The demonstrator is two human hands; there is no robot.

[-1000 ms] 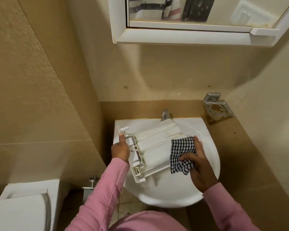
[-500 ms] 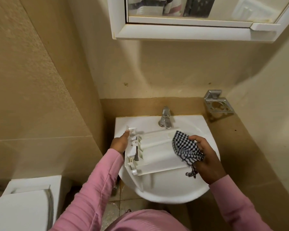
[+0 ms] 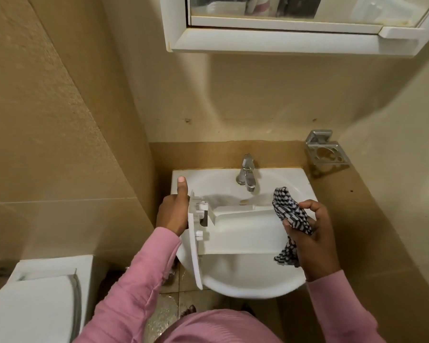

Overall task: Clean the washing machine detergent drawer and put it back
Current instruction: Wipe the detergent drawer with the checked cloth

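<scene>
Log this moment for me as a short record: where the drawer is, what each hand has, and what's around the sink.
Place: bathroom, over the white sink
Drawer: white detergent drawer, held above the basin, front panel to the left
Left hand: grips the front panel end, thumb up
Right hand: holds a bunched black-and-white checked cloth at the drawer's other end
Tap: chrome tap behind the drawer
Nearby: metal wall holder, toilet, mirror cabinet
</scene>
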